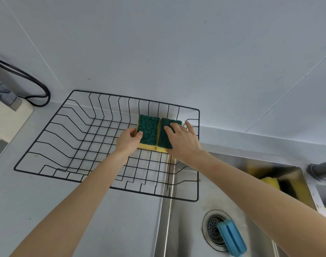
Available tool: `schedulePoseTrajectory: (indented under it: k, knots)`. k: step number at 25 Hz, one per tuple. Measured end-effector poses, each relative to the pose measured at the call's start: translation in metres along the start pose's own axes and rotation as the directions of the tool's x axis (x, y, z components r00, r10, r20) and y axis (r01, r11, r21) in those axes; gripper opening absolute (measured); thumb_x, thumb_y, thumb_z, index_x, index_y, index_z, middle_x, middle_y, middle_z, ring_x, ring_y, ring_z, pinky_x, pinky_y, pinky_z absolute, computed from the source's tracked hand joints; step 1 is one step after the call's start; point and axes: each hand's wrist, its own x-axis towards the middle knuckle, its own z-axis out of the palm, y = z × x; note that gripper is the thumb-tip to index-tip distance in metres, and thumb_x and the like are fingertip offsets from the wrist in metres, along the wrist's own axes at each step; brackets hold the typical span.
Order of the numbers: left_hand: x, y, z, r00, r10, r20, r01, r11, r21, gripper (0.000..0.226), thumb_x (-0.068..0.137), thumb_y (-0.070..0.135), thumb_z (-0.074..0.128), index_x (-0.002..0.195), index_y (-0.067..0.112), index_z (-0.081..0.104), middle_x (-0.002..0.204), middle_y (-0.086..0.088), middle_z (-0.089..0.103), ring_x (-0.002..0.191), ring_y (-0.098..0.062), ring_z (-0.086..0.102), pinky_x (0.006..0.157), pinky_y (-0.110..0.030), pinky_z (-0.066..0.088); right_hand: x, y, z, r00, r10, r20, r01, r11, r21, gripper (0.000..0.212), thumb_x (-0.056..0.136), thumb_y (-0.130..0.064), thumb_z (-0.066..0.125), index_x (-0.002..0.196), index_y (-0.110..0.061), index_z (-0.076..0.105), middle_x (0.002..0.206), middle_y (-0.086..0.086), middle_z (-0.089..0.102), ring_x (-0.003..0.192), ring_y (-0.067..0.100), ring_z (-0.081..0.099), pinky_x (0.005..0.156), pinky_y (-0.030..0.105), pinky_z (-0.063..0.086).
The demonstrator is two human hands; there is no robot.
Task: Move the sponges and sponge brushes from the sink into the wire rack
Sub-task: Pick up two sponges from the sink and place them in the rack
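Observation:
Two yellow sponges with dark green scouring tops lie side by side in the far right part of the black wire rack. My left hand pinches the left sponge at its near left corner. My right hand rests flat with spread fingers on the right sponge. A blue sponge brush head lies in the steel sink beside the drain. Another yellow sponge shows at the sink's far right, partly hidden by my right arm.
The rack sits on a grey counter and overhangs the sink's left edge. A black cable loop and a white board lie at the far left. A dark faucet base stands at the right, with a pale wall behind.

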Motion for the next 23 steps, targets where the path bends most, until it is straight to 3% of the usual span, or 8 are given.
schedulePoseTrajectory:
  k: [5,9,13,17,23]
  knots:
    - [-0.002,0.002,-0.001,0.999,0.041,0.003,-0.041,0.996,0.077,0.037,0.091,0.027,0.046,0.121,0.005,0.047,0.123,-0.015,0.055,0.110,-0.031,0.053,0.096,-0.045,0.046,-0.002,-0.004,0.003,0.999,0.028,-0.024,-0.028,1.000,0.012,0.060,0.086,-0.025,0.057,0.137,-0.010,0.029,0.141,0.013,0.037,0.133,0.030,0.034,0.117,0.048,0.001]
    - [-0.007,0.007,-0.001,0.992,0.126,0.016,-0.126,0.955,0.270,0.040,0.092,0.028,0.044,0.124,0.004,0.045,0.125,-0.016,0.055,0.112,-0.031,0.051,0.082,-0.031,0.039,-0.006,-0.001,-0.002,0.999,0.040,0.022,-0.041,0.997,0.063,0.070,0.085,-0.031,0.058,0.143,-0.014,0.020,0.151,0.013,0.025,0.141,0.028,0.020,0.116,0.050,-0.003]
    - [-0.017,0.016,0.000,0.987,0.154,0.052,-0.162,0.906,0.390,0.058,0.090,0.030,0.047,0.137,0.004,0.025,0.140,-0.019,0.037,0.127,-0.034,0.038,0.100,-0.042,0.037,-0.023,0.008,-0.006,0.998,0.056,-0.002,-0.056,0.989,0.135,0.072,0.087,-0.037,0.053,0.145,-0.017,0.015,0.155,0.008,0.019,0.144,0.023,0.011,0.116,0.048,-0.003]
    - [-0.032,0.033,0.000,0.968,0.233,0.089,-0.248,0.866,0.434,0.053,0.088,0.028,0.049,0.132,0.004,0.031,0.134,-0.020,0.044,0.121,-0.035,0.043,0.100,-0.049,0.040,-0.041,0.018,-0.016,0.996,0.081,-0.033,-0.072,0.974,0.216,0.069,0.089,-0.036,0.050,0.145,-0.018,0.015,0.156,0.006,0.018,0.145,0.022,0.009,0.117,0.045,-0.001]
    - [-0.068,0.060,0.006,0.907,0.377,0.187,-0.416,0.736,0.534,0.060,0.090,0.028,0.047,0.139,0.004,0.022,0.144,-0.017,0.034,0.131,-0.030,0.034,0.107,-0.044,0.033,-0.075,0.038,-0.032,0.989,0.135,-0.058,-0.116,0.961,0.251,0.065,0.090,-0.035,0.047,0.145,-0.019,0.017,0.155,0.006,0.019,0.145,0.022,0.010,0.117,0.044,0.001]
